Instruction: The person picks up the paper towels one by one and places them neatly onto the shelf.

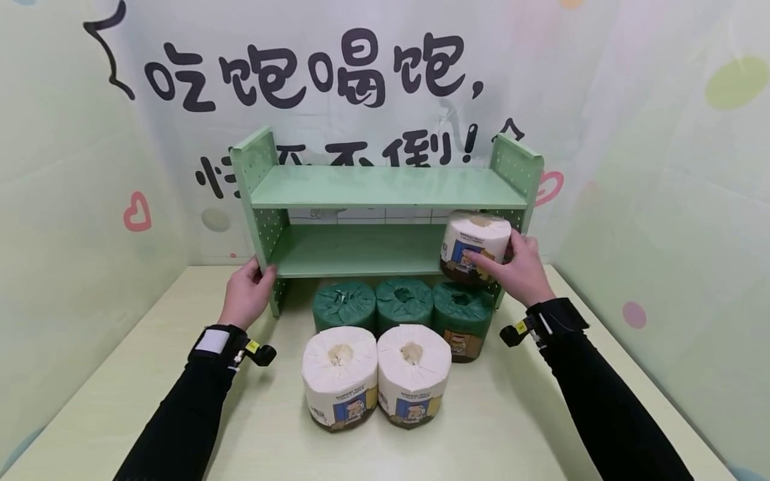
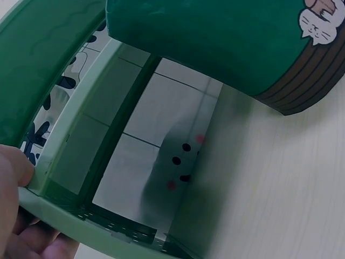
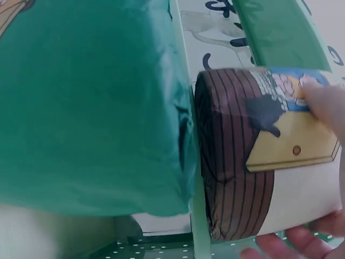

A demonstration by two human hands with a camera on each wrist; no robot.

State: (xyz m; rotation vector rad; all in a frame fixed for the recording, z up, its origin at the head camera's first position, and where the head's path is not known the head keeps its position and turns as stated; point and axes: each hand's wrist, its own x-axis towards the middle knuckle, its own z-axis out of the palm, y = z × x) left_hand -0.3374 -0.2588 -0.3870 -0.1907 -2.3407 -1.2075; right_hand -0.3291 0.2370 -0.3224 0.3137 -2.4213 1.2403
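Note:
My right hand (image 1: 525, 272) holds a white-wrapped toilet paper roll (image 1: 478, 242) upright at the right end of the middle board of a green shelf rack (image 1: 385, 187). In the right wrist view, the thumb lies on the printed side of the roll (image 3: 302, 199) and fingers reach round its other side. My left hand (image 1: 245, 294) grips the rack's left side panel, thumb in front and fingers behind it, as the left wrist view shows. Beneath the middle board, green-wrapped rolls (image 1: 404, 304) stand in a row. Two more white rolls (image 1: 339, 381) stand side by side in front of them.
The rack stands on a pale wooden table (image 1: 265, 427). Behind it hangs a white printed cloth (image 1: 373, 20) with large black characters, and patterned cloth walls close in the left and right sides. The rack's upper board (image 1: 385, 184) lies above the held roll.

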